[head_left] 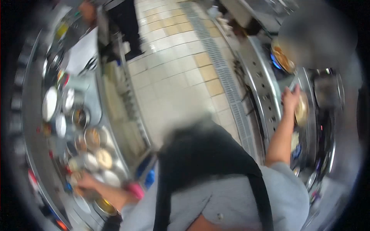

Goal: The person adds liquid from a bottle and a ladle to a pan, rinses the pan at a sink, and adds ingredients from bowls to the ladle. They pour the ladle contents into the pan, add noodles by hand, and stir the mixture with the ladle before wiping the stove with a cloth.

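Note:
My right hand (pixel 291 97) is stretched out over the stove, its fingers closed around what looks like the handle of a frying pan (pixel 291 64). Orange-brown food (pixel 282 56) lies in that pan, and a blue flame (pixel 274 61) burns at its edge. Just beside my right hand is a round, pale yellowish pan or dish (pixel 301 109). On the opposite side my left hand (pixel 86 181) reaches in among small containers on the counter. Blur hides its fingers and anything in them. Close to it are a bowl with pale contents (pixel 103 158) and a yellow-rimmed bowl (pixel 106 206).
A tiled floor (pixel 169 69) with a drain grate (pixel 216 57) runs between the counters. Another person (pixel 125 27) in dark trousers stands at the far left. White plates (pixel 49 104), a dark-filled pot (pixel 80 117) and a paper sheet (pixel 84 52) lie on the left counter.

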### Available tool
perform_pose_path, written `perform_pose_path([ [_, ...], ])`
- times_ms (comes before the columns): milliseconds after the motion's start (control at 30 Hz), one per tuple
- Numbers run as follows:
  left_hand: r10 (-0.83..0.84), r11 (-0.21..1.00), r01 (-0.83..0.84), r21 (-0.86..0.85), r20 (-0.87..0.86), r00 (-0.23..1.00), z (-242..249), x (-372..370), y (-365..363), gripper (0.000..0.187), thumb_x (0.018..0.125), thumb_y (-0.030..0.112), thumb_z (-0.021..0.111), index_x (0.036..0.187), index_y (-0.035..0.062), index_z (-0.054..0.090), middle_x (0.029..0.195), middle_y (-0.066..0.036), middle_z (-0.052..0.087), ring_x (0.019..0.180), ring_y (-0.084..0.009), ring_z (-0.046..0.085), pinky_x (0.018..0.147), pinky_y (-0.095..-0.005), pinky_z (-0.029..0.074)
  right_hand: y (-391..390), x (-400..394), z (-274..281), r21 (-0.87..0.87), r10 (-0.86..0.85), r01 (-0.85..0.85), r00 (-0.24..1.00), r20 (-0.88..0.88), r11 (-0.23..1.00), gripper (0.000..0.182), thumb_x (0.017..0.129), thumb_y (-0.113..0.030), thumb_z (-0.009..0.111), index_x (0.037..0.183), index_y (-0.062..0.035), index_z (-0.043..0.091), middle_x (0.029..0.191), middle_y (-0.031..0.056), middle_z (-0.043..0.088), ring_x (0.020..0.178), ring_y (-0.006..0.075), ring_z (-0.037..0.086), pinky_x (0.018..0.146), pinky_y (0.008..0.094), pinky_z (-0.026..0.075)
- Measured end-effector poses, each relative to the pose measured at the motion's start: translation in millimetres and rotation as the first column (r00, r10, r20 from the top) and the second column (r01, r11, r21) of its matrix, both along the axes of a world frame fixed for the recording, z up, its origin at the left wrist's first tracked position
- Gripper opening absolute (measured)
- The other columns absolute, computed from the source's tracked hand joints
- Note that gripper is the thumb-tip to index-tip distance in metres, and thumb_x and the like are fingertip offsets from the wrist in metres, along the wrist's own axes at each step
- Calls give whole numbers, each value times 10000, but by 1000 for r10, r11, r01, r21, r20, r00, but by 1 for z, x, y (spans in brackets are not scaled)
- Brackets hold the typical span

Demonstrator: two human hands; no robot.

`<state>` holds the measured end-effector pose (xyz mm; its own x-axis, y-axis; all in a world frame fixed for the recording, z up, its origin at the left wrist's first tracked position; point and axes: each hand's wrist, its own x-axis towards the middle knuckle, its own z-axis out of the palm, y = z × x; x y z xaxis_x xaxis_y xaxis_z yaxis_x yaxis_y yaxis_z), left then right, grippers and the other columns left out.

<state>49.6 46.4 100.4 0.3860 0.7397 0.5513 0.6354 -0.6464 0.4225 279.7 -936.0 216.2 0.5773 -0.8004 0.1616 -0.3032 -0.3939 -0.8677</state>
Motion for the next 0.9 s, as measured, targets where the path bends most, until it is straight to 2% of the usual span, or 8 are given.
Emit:
perform_pose_path([
  [133, 341, 938, -329, -106, 131, 931, 39, 19, -33, 729, 533, 358, 852, 1080, -35, 576, 1044, -258, 614, 966, -373, 616, 853, -460, 490, 7, -8, 7, 203, -54, 57, 998, -18, 978, 658, 825, -15, 587, 1422, -71, 317, 697, 48, 545, 466, 112, 493, 364, 275, 398],
  [233, 696, 717, -685, -128, 82, 713, 44, 58, -47, 735, 548, 344, 844, 1079, -65, 544, 994, -248, 607, 951, -382, 604, 849, -484, 474, 0, -13, 9, 314, -77, 74, 997, -2, 947, 659, 822, -25, 586, 1421, -48, 312, 668, 33, 543, 451, 105, 484, 353, 264, 384],
  [300, 494, 764, -589, 264, 347, 797, 58, 88, -85, 714, 594, 335, 821, 1082, -88, 514, 959, -234, 597, 928, -383, 591, 840, -488, 460, -11, -12, -10, 312, -99, 93, 995, 4, 946, 674, 816, -30, 589, 1426, -48, 303, 654, 27, 540, 436, 108, 472, 349, 262, 376],
  [400, 175, 889, -259, 379, 242, 954, 48, 134, -122, 674, 724, 381, 774, 1179, -26, 488, 1091, -226, 557, 979, -382, 558, 830, -432, 490, -25, -3, -23, 284, -166, 158, 986, 2, 946, 676, 808, -45, 592, 1424, -46, 315, 656, 54, 541, 428, 129, 478, 340, 289, 361],
  [467, -119, 985, 147, -93, 254, 960, 34, 170, -161, 591, 795, 330, 727, 1186, -36, 479, 1122, -232, 534, 1022, -342, 536, 859, -441, 471, -38, 8, -30, 265, -190, 192, 981, -35, 945, 677, 806, -47, 593, 1425, -48, 317, 664, 66, 550, 428, 135, 482, 340, 296, 362],
  [667, -430, 873, 404, -273, -44, 902, -42, 242, -331, 418, 809, 112, 630, 1172, -64, 521, 1152, -208, 568, 1041, -318, 544, 921, -410, 417, -62, 52, -41, 438, -188, 175, 982, -14, 882, 606, 822, -4, 564, 1390, -14, 353, 681, 63, 555, 467, 113, 480, 379, 264, 406],
  [800, -597, 716, 261, -647, -375, 709, -147, 233, -361, 424, 782, 150, 613, 1144, -63, 560, 1038, -229, 621, 990, -373, 586, 877, -444, 451, -88, 59, -34, 874, -257, -154, 919, 298, 462, 260, 863, -52, 572, 1109, -30, 490, 732, 80, 551, 498, 104, 478, 390, 225, 387],
  [900, -868, 496, 486, -720, -400, 293, -261, 184, -329, 431, 785, 183, 608, 1176, 5, 571, 1038, -186, 635, 955, -360, 604, 845, -447, 473, -103, 45, -31, 905, -353, -420, 839, 414, 63, 145, 876, -85, 574, 977, -82, 471, 765, 88, 552, 505, 102, 475, 396, 207, 372],
])
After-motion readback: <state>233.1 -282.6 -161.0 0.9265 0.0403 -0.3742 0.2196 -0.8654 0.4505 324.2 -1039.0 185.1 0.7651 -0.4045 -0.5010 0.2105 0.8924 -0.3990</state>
